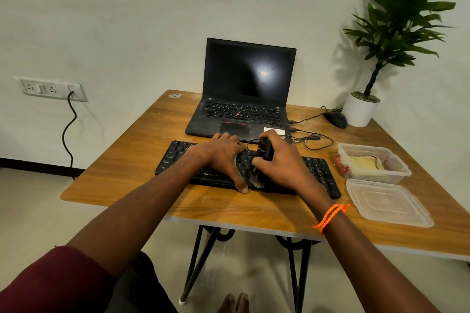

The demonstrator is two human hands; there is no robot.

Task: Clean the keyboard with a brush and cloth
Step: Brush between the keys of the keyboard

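The square wooden worktop [132, 160] carries the flat black plastic keyboard [319, 173] near its front edge, long axis running left to right across the person's reach, directly beneath both hands. The left hand [223, 156] lies spread flat on the keys, steadying them, thumb at the near edge. The right hand [282, 162] grips a small black-handled brush [263, 157], pale bristles down against the keys mid-board.
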